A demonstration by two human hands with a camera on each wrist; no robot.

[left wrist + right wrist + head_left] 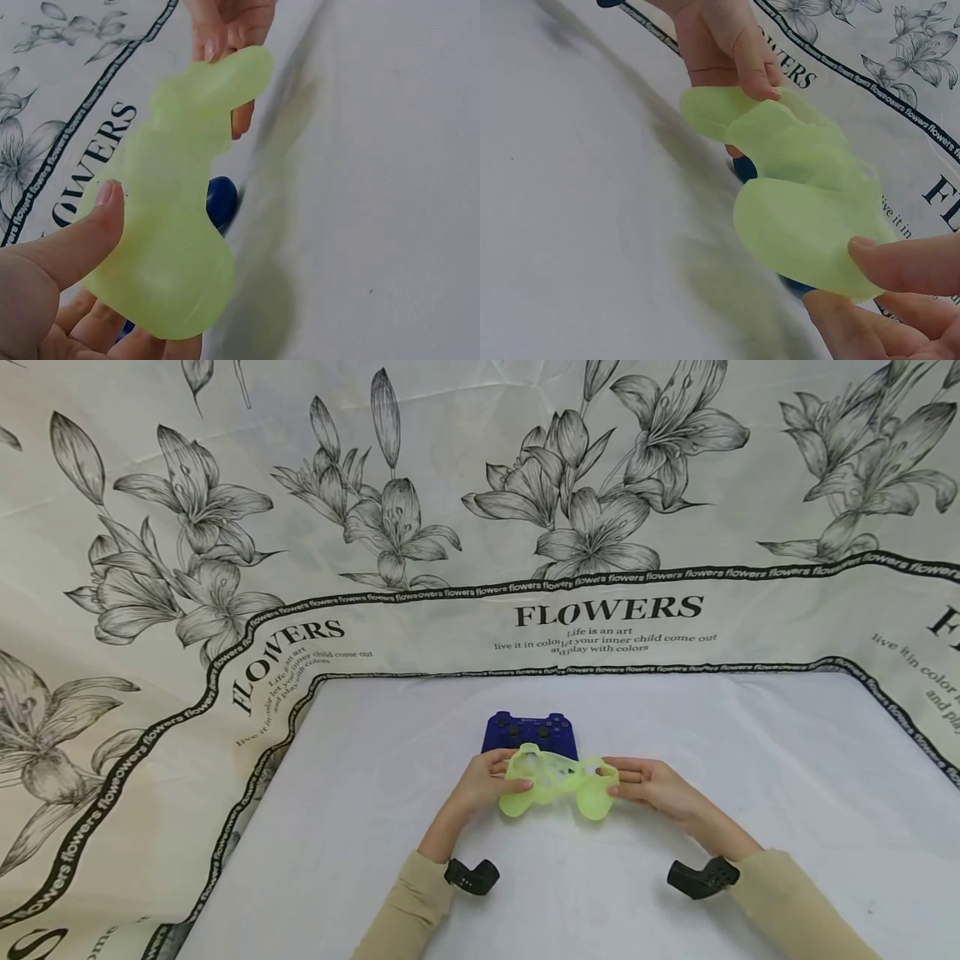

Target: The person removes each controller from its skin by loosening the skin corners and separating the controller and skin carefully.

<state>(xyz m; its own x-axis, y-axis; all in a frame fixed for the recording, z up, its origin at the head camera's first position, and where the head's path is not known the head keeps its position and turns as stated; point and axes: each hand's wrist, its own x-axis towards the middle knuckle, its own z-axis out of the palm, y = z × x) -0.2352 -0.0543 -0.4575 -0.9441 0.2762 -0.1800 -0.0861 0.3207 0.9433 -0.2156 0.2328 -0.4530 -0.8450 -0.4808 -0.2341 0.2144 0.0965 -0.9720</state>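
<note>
Both hands hold a translucent yellow-green silicone game controller cover (596, 799) above the table. My left hand (480, 787) pinches its left end, thumb on the near face and fingers behind. At the opposite end my right hand (660, 789) grips it in the same way, thumb against the rounded grip part (802, 232). Just behind the cover lies a blue game controller (558, 727) on the white cloth, its lower part hidden by the cover. In the left wrist view a bit of the blue controller (222, 201) shows past the cover's edge.
A white cloth (337, 827) covers the table. Beyond its back edge hangs a pale curtain (420, 631) printed with flowers and lettering, which also runs along the left side. Black bands with cameras (472, 877) sit on both wrists.
</note>
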